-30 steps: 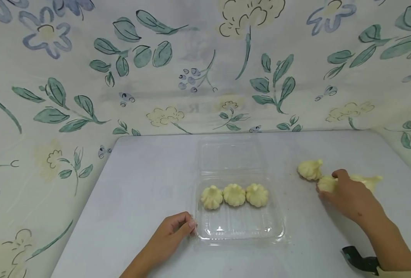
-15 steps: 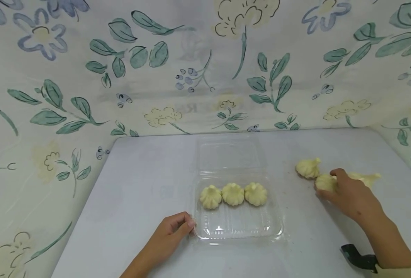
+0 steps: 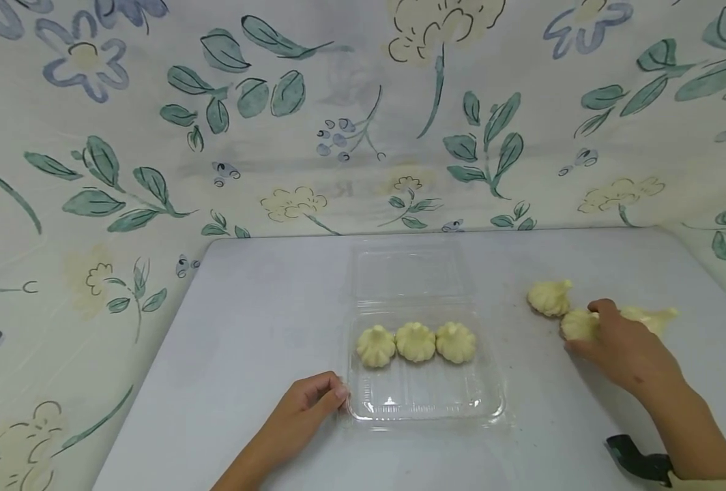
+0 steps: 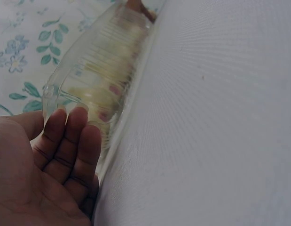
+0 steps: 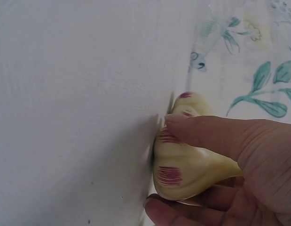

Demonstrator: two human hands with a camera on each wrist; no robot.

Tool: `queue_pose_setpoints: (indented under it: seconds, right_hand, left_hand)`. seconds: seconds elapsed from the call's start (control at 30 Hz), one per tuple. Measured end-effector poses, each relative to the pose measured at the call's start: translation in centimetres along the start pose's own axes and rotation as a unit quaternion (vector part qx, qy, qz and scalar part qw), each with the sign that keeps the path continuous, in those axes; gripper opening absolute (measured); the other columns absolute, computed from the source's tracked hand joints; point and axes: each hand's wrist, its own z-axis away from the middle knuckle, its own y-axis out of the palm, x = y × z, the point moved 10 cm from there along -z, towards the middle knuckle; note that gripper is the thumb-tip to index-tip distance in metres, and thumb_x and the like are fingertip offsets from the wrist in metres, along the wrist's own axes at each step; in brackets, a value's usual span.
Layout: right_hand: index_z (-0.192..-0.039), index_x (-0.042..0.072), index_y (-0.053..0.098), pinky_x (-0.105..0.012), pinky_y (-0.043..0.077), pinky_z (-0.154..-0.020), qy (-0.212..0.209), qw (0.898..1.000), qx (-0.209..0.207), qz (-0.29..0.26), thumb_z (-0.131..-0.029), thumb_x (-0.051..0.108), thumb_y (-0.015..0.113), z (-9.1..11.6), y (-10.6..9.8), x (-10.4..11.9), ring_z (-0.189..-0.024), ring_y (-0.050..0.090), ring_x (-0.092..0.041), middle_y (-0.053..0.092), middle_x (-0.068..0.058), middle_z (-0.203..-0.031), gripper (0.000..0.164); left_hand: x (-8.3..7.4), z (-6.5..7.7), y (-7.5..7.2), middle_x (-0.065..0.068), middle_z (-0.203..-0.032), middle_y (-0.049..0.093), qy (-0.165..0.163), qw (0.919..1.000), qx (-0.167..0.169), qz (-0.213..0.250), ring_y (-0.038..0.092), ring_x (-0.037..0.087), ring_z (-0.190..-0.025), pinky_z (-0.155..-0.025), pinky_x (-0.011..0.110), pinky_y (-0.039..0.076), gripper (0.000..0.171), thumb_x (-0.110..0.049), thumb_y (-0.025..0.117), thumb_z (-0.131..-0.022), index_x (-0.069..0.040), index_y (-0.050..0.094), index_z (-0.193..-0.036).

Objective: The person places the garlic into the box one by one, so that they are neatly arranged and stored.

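Note:
My left hand (image 3: 301,412) pinches the near left rim of a clear plastic clamshell box (image 3: 424,404), which lies with its lid folded back. Three pale yellow garlic bulbs sit in a row across its base: a left one (image 3: 375,348), a middle one (image 3: 415,342) and a right one (image 3: 456,343). Over on the right, my right hand (image 3: 630,351) grips a garlic bulb (image 5: 176,162) with purple streaks, thumb on one side and fingers on the other. Another bulb (image 3: 549,299) lies just beyond it. A further pale bulb (image 3: 653,318) shows partly behind the hand.
The white table (image 3: 258,307) meets a flower-printed cloth (image 3: 351,157) along its back and sides. Near my right wrist is a curved black piece (image 3: 636,460). The box's flat lid (image 3: 407,269) reaches toward the table's back edge.
The view shifts slightly with the head. Both hands, the box and the bulbs keep their places.

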Motion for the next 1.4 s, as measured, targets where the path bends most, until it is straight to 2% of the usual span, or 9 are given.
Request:
queue_pose_setpoints:
  seconds: [0.3,0.6,0.87,1.4]
  right_hand:
    - [-0.139,-0.02,0.035,-0.056,0.052,-0.062,-0.01,1.0,-0.009,-0.003,-0.093,0.031,0.078,0.06,-0.09,0.11,-0.089,0.065,-0.054,0.058,-0.046,-0.112,0.081]
    - [-0.138,-0.021,0.034,-0.056,0.051,-0.064,-0.007,1.0,-0.013,-0.004,-0.093,0.028,0.078,0.18,-0.17,0.09,-0.087,0.064,-0.051,0.06,-0.043,-0.108,0.081]
    - [-0.139,-0.023,0.035,-0.062,0.051,-0.07,-0.01,1.0,-0.02,-0.008,-0.092,0.027,0.079,0.06,0.11,0.14,-0.1,0.061,-0.059,0.055,-0.047,-0.119,0.081]
    - [-0.14,-0.023,0.037,-0.064,0.051,-0.073,-0.013,0.999,-0.039,-0.029,-0.09,0.026,0.081,0.27,0.2,0.05,-0.101,0.06,-0.057,0.055,-0.047,-0.121,0.083]
  left_hand:
    - [-0.04,0.02,0.12,0.006,-0.088,0.065,-0.006,1.0,0.002,0.005,0.059,0.017,-0.091,-0.089,0.03,0.045,0.023,-0.021,0.057,-0.109,-0.012,0.065,-0.09]
    - [-0.15,-0.19,0.02,0.003,-0.088,0.066,-0.006,1.0,0.003,-0.002,0.06,0.018,-0.092,-0.09,0.031,0.045,0.023,-0.022,0.058,-0.109,-0.012,0.065,-0.089]
    - [-0.06,-0.09,0.03,0.004,-0.089,0.065,-0.008,1.0,0.005,0.001,0.059,0.018,-0.093,-0.09,0.031,0.044,0.024,-0.022,0.057,-0.109,-0.011,0.065,-0.089]
    - [-0.02,-0.12,0.12,0.004,-0.087,0.063,-0.009,0.9999,0.006,0.007,0.059,0.017,-0.091,-0.087,0.03,0.044,0.023,-0.021,0.058,-0.109,-0.011,0.064,-0.089]
